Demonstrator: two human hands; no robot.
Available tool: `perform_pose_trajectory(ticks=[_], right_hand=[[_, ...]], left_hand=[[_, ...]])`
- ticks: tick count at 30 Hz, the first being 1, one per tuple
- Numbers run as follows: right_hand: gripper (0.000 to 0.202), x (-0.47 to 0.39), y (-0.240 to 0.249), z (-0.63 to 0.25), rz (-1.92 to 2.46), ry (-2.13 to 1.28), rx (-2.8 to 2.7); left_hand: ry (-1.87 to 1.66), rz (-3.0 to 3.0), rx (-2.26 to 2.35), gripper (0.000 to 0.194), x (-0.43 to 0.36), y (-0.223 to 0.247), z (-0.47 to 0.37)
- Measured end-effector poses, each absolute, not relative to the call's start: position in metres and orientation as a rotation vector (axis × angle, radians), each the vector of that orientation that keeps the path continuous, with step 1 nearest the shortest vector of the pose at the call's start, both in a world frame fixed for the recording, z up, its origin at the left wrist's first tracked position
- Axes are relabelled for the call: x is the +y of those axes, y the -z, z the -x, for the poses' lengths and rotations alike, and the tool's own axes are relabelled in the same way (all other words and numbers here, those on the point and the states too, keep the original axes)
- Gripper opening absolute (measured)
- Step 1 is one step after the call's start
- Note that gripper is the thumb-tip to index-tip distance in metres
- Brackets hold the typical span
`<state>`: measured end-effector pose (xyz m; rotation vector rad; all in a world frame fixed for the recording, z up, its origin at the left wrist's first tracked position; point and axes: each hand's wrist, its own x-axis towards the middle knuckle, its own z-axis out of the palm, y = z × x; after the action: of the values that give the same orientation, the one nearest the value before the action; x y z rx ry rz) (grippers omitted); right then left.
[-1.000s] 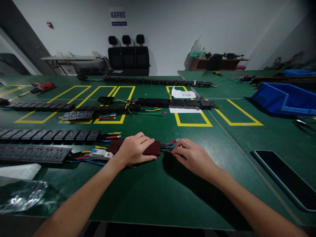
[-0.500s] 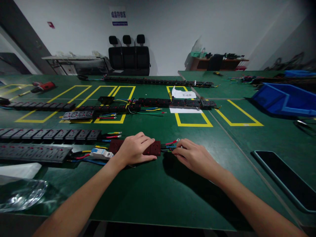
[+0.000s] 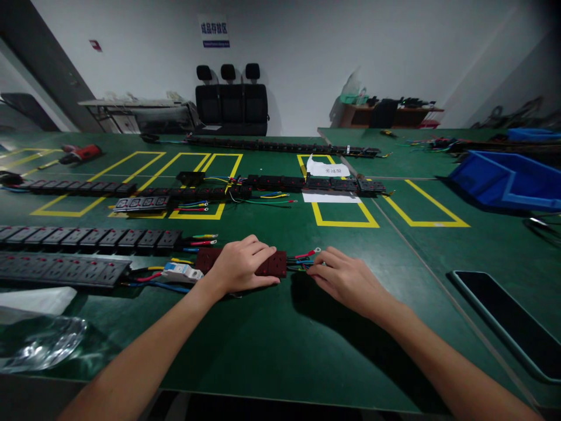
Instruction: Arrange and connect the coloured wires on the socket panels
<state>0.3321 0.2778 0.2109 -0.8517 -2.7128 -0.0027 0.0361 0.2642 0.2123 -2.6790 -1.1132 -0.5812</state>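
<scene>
My left hand [image 3: 242, 266] lies over a dark red socket strip [image 3: 276, 264], gripping it against the table with the thumb along its near side. Several coloured wires [image 3: 298, 262] come out of the strip's right end. One red wire [image 3: 308, 254] among them ends in a ring terminal. My right hand [image 3: 337, 272] is closed in a pinch on the wires' ends; its fingers partly hide them. Left of the strip sits a white and blue circuit breaker [image 3: 182, 272] with yellow, red and blue wires. Beside it lie black socket strips [image 3: 70, 272].
On the green table [image 3: 263, 351] lie a phone [image 3: 504, 321] at right, a blue bin [image 3: 508, 181] behind it and clear plastic [image 3: 39, 345] at near left. Farther back are more socket strips [image 3: 280, 182], paper [image 3: 328, 168] and a red power tool [image 3: 81, 154].
The whole view has shifted slightly. Both hands keep almost the same place and hold, with the left on the socket strip and the right at the wires.
</scene>
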Motion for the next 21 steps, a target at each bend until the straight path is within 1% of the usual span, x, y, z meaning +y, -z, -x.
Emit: perform_pose_trajectory(ticks=[21], right_hand=[[0.014,0.2803,-0.2092,-0.3323,0.805,0.047,-2.677]], left_hand=[[0.555,2.673,-1.128,0.06,0.2639,-0.2124,-0.0367]])
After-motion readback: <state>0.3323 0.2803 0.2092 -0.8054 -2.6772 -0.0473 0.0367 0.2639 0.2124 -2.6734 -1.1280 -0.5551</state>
